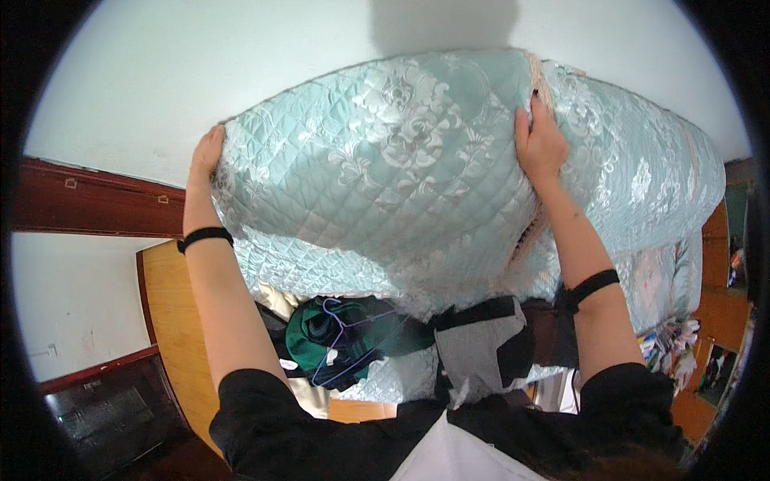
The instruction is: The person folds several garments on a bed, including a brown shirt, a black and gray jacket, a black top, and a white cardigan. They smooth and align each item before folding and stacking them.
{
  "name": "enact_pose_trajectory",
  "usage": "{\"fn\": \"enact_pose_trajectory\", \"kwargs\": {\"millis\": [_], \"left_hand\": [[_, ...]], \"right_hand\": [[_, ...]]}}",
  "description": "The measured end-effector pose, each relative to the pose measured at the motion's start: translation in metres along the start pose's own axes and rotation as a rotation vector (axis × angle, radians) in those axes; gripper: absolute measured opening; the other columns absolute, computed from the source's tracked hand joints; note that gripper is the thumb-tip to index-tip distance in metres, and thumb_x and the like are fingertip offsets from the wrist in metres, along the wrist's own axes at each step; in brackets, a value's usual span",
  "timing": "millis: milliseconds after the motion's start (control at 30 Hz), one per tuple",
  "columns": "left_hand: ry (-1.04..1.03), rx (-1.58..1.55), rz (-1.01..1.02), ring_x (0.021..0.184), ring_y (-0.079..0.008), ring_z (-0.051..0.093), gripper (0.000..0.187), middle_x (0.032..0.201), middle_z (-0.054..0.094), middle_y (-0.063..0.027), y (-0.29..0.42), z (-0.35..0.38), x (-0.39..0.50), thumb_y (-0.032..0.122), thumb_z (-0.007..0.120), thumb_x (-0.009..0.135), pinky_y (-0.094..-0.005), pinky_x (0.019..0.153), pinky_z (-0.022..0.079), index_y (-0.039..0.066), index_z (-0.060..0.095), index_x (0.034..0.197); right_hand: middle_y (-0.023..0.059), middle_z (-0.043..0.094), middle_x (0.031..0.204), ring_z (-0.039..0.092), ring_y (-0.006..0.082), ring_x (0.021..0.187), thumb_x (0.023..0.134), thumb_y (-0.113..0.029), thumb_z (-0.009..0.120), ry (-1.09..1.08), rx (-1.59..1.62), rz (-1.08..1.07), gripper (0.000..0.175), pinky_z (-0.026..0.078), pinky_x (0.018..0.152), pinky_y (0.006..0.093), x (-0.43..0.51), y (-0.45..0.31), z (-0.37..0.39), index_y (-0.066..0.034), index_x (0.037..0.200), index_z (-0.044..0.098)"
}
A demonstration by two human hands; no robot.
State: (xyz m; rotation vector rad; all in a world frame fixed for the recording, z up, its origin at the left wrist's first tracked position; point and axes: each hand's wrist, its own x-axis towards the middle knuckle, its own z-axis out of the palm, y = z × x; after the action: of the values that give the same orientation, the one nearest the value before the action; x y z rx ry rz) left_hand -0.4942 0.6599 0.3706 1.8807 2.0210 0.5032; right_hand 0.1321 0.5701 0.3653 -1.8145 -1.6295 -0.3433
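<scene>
A pale green quilted cover (pixel 385 138) with a silvery floral pattern stretches across the middle of the head view. At its upper left end, my left hand (pixel 209 150) grips the edge, with the fingertips hidden behind the fabric. My right hand (pixel 542 143) holds the cover beside its beige lace trim (pixel 541 78); the thumb and a finger show on the front. To the right of that trim, another stretch of matching quilted fabric (pixel 631 156) continues. A black band circles each of my forearms.
Below the cover lie dark green clothing (pixel 307 327), a purple hanger (pixel 344 327) and a grey and black garment (pixel 481 343). A white wall (pixel 180 66) stands behind. Dark red wooden trim (pixel 102 195) is at left, and assorted items (pixel 674 349) sit at lower right.
</scene>
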Motion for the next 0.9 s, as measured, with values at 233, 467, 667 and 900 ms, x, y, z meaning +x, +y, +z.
{"fn": "enact_pose_trajectory", "kwargs": {"millis": [233,467,667,900], "left_hand": [[-0.192,-0.022,-0.138,0.121,-0.0306,0.051,0.054,0.131,0.056,-0.0183,0.002,-0.012,0.025,0.035,0.031,0.094,-0.0368,0.105,0.035,0.003,0.055,0.130],[-0.094,0.050,0.016,0.119,-0.0354,0.053,0.057,0.125,0.058,-0.0245,0.016,-0.007,0.023,0.041,0.031,0.092,-0.0408,0.101,0.037,0.005,0.058,0.127],[-0.058,-0.056,-0.272,0.105,-0.0332,0.060,0.065,0.111,0.064,-0.0263,-0.022,-0.019,0.021,0.046,0.031,0.092,-0.0402,0.095,0.041,-0.006,0.059,0.120],[0.043,0.206,-0.216,0.119,-0.0421,0.052,0.078,0.122,0.058,-0.0286,-0.009,-0.004,0.021,0.061,0.026,0.094,-0.0460,0.101,0.039,-0.004,0.061,0.120]], "right_hand": [[0.0115,0.069,0.092,0.066,0.0320,0.079,0.092,-0.042,0.051,0.006,0.010,0.012,0.039,0.051,0.066,0.0430,-0.001,0.001,0.001,-0.0141,0.117,0.061],[0.0109,0.070,0.088,0.067,0.0296,0.075,0.091,-0.040,0.054,0.159,-0.043,-0.066,0.035,0.052,0.062,0.0403,0.000,0.004,0.007,-0.0135,0.111,0.064],[0.0152,0.065,0.075,0.062,0.0372,0.067,0.092,-0.042,0.052,0.080,0.020,-0.100,0.036,0.048,0.056,0.0445,-0.002,0.015,0.003,-0.0103,0.105,0.063],[0.0140,0.066,0.081,0.064,0.0345,0.070,0.092,-0.037,0.052,0.057,0.029,-0.054,0.033,0.049,0.059,0.0437,0.008,0.008,0.006,-0.0112,0.110,0.062]]}}
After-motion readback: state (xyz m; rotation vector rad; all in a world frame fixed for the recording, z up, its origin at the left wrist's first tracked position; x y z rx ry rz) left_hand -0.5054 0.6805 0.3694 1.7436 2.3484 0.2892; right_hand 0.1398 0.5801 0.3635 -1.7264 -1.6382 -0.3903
